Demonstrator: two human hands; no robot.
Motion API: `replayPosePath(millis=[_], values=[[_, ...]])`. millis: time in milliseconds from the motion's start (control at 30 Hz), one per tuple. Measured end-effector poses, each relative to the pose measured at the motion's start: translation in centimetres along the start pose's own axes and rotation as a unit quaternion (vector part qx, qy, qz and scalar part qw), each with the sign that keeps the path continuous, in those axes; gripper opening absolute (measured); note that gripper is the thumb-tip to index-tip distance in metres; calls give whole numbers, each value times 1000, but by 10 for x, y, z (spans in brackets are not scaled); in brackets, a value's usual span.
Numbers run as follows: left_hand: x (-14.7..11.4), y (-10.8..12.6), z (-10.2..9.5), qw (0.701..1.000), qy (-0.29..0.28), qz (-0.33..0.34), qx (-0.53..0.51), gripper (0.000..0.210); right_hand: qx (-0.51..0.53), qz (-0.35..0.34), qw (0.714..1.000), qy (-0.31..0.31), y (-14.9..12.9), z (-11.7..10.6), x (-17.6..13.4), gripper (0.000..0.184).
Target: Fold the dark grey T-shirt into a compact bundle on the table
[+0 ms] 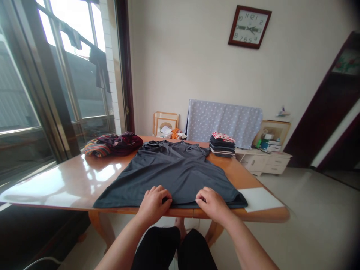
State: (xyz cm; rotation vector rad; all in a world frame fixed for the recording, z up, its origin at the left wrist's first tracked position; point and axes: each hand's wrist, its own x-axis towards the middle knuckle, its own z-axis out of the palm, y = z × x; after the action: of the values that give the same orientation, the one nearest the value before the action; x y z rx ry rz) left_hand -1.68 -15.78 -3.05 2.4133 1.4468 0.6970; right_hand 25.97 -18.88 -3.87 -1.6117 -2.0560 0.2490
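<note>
A dark grey T-shirt [174, 168] lies spread on the wooden table, its hem along the near edge and its neck and sleeves at the far side. My left hand [155, 203] is closed on the hem, left of its middle, with the fingers curled over the cloth. Farther right along the same hem, my right hand [212, 203] is closed on the fabric too, thumb against curled fingers. Between the two hands a strip of hem shows. Light wrinkles cross the body of the shirt.
On the table [64, 183], a bundle of striped and dark red cloth [112, 144] lies back left. A stack of folded clothes [222, 145] stands back right, and a white sheet [261, 199] lies at the right corner. Behind are a dotted grey cloth [222, 120] and a low cabinet [264, 162].
</note>
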Motion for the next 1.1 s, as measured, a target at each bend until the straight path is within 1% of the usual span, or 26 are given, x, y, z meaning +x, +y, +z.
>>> replayPosePath(millis=[233,300,400,467,533,667,800,867,967,1033,1100], values=[[1,-6,-3,999,-8,13,-28,17,6,-28,999,25,-9,-12,-4,13],[2,-7,-3,999,-3,18,-28,21,13,-30,999,12,-11,-15,-6,12],[3,-7,0,1000,12,19,-17,31,32,-16,999,-19,-10,-15,-8,14],[4,-7,1,1000,19,15,-9,36,42,-5,999,-23,-8,-13,-10,15],[4,-6,2,1000,22,16,-2,36,43,2,999,-20,-6,-11,-11,13],[4,-2,3,999,22,14,26,29,34,16,999,1,-4,-7,-13,7],[7,4,3,998,31,3,61,25,54,7,997,48,-3,-9,-17,12],[12,9,4,997,39,11,67,25,70,16,994,87,2,-11,-20,15],[23,16,6,997,38,38,58,23,76,58,979,180,19,-18,-26,17],[31,22,10,996,37,55,51,21,65,100,960,255,37,-24,-31,22],[37,27,17,996,40,68,50,18,28,145,935,321,57,-32,-39,27]])
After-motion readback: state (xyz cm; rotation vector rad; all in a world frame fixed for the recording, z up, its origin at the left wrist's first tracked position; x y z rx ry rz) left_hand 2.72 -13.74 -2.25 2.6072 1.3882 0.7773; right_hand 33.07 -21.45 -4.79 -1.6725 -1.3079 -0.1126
